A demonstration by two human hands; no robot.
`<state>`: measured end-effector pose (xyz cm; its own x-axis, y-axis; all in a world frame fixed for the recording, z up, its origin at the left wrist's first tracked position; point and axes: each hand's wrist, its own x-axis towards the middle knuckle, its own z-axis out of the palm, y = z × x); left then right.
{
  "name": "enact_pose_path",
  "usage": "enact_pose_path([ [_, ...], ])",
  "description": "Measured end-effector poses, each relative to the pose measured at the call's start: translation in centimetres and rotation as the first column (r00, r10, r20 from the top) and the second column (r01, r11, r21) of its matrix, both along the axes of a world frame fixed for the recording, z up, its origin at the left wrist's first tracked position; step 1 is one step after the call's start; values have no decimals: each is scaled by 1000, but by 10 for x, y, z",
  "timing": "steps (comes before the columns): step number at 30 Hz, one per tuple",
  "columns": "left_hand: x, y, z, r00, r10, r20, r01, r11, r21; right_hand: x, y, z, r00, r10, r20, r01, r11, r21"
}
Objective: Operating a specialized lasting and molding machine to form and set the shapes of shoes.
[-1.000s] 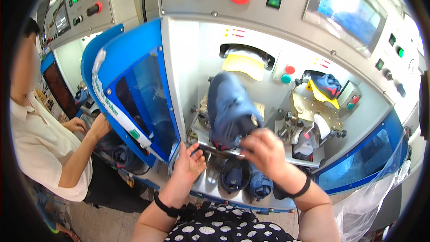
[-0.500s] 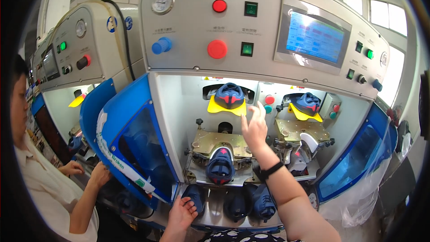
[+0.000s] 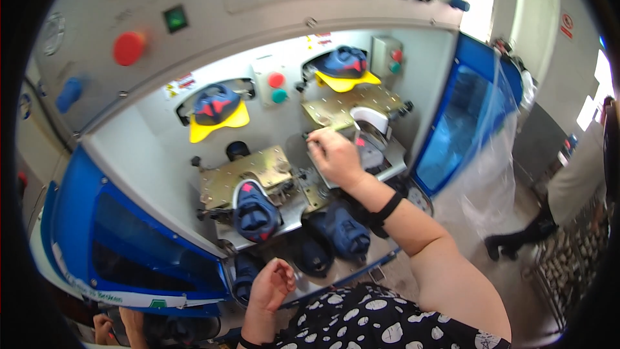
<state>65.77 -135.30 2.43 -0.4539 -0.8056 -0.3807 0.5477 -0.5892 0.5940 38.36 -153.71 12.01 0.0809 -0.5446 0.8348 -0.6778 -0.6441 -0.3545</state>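
Inside the lit machine, my right hand [image 3: 336, 157] hangs in the air with its fingers curled in, nothing visible in them. It is nearest to the right station's brass-coloured plate [image 3: 323, 106] and white, curved clamp [image 3: 370, 118]. Low in front, my left hand [image 3: 271, 283] is held half curled, thumb apart, and empty, beside a dark blue shoe upper [image 3: 245, 276]. On the left station sits a navy shoe upper [image 3: 256, 213] with a pink mark. Above, two more uppers, the left upper [image 3: 216, 105] and the right upper [image 3: 344, 63], rest over yellow flaps.
More dark uppers [image 3: 347, 231] lie on the front ledge. Red and green buttons [image 3: 276, 87] are on the back wall. Blue doors [image 3: 455, 116] flank the opening, with clear plastic sheeting [image 3: 481, 174] at the right. Another person's hands [image 3: 116, 329] show at lower left; someone's leg [image 3: 549, 213] is at right.
The view has turned to the right and down. My right hand has left the left upper with the yellow flap, and its fingers have curled. My left hand stays low by the ledge.
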Motion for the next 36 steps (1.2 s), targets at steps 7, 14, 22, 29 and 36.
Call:
enact_pose_path([
  [7, -44, -18, -11, 998, -66, 4, 66, 998, 10, -190, 87, -101, 761, -536, 366, 338, 808, 482],
  [14, -140, -7, -37, 990, -129, -53, 132, 991, 37, -274, 146, -201, 746, -600, 287, 215, 626, 750],
  [22, -266, 5, -65, 497, 132, 858, 440, 814, -380, -299, 207, -232, 950, -311, -36, 233, 624, 746],
  [29, -321, 17, -61, -17, 684, 729, 903, 325, -283, -289, 228, -255, 882, 79, -465, 386, 447, 807],
  [36, -327, 29, -56, -181, 651, 738, 883, 438, -169, -288, 231, -254, 872, 128, -472, 390, 399, 830],
])
